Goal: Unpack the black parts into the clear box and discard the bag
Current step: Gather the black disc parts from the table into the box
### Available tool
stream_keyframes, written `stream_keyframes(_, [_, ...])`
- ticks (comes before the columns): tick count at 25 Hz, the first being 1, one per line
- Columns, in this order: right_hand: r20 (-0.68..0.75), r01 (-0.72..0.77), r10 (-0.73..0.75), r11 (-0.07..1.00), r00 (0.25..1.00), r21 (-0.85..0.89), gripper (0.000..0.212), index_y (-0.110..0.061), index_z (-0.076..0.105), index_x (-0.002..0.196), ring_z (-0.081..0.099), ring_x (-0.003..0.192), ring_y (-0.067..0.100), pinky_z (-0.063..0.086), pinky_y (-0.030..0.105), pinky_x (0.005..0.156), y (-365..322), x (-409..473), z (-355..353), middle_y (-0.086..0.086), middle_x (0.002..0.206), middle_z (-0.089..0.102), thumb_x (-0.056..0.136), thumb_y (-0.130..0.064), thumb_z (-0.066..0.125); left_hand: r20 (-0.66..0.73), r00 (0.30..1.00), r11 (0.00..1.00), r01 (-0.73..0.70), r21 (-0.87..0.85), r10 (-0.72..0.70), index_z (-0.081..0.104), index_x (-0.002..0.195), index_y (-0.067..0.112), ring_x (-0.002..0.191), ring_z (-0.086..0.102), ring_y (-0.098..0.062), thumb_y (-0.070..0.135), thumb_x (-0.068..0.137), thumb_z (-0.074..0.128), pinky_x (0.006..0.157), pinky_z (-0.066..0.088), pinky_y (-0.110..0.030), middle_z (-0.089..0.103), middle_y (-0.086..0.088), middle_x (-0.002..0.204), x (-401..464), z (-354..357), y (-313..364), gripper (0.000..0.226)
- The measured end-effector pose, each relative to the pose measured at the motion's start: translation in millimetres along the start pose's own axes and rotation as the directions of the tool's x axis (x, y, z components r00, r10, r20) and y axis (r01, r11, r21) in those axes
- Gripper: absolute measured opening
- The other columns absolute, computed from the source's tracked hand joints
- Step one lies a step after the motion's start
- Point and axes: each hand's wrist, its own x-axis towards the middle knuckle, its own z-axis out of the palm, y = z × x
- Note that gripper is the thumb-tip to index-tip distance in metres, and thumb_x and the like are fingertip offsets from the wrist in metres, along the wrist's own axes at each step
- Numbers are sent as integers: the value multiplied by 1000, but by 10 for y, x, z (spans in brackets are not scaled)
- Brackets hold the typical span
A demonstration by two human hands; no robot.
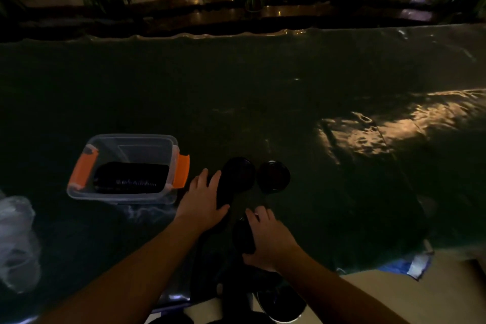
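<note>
Both hands work low at the centre of a dark, dimly lit table [263, 92]. Farthest left, at the table's edge, lies a crumpled clear bag [15, 239]. Next comes the clear box [123, 200] with an orange latch on each short side, open on top; a black part [131, 177] lies inside it, its long axis running left to right. A pale row of marks shows along its front, too blurred to read as writing.

Just right of the box, the left hand [203, 202] rests with fingers spread and the thumb out over a long black part [231, 187]; this part runs away from the person and ends in a round head beyond the fingertips. Beside that head, apart from it, sits a round black part [273, 177]. Nearer the person, the right hand [271, 239] curls its fingers around another dark part [243, 238], whose shape is lost in the gloom.
</note>
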Motion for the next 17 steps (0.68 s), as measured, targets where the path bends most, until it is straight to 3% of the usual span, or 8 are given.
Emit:
stream_keyframes(3, [7,-44,43,994,999,99,119,-18,9,160,26,143,32,43,46,107,54,-6,-31,8,156,25,70,-59,75,0,998,994,64,-83,-65,8,159,22,148,25,-35,49,80,78,115,33,-51,22,-12,165,78,77,-2,108])
stream_keyframes(6, [-20,-80,86,973,996,215,114,-18,16,159,24,144,31,40,46,112,112,-36,-150,6,155,27,71,-56,77,-15,997,988,71,-137,-74,13,158,16,146,28,-33,49,75,81,117,32,-49,30,-11,160,91,129,-46,112])
stream_keyframes(10, [-139,-74,120,952,983,298,105,-18,23,157,30,139,29,43,45,109,137,-21,-428,2,151,30,73,-56,75,-8,999,988,-52,-144,51,27,152,16,139,34,-31,51,70,82,115,31,-43,38,-10,152,12,162,-76,105])
stream_keyframes(14, [-212,-53,106,969,971,242,101,-17,25,157,33,139,29,44,46,110,118,156,-722,4,151,32,76,-58,71,43,997,967,-55,-250,68,24,153,22,142,31,-26,56,61,88,117,31,-45,34,-5,155,-46,153,-125,117])
stream_keyframes(17, [-296,-153,208,968,932,200,101,-19,27,156,35,138,30,45,48,108,284,356,-977,6,151,34,75,-58,73,68,997,954,-16,-299,38,15,157,23,147,25,-25,57,59,90,119,29,-46,26,-2,162,-102,151,-185,128])
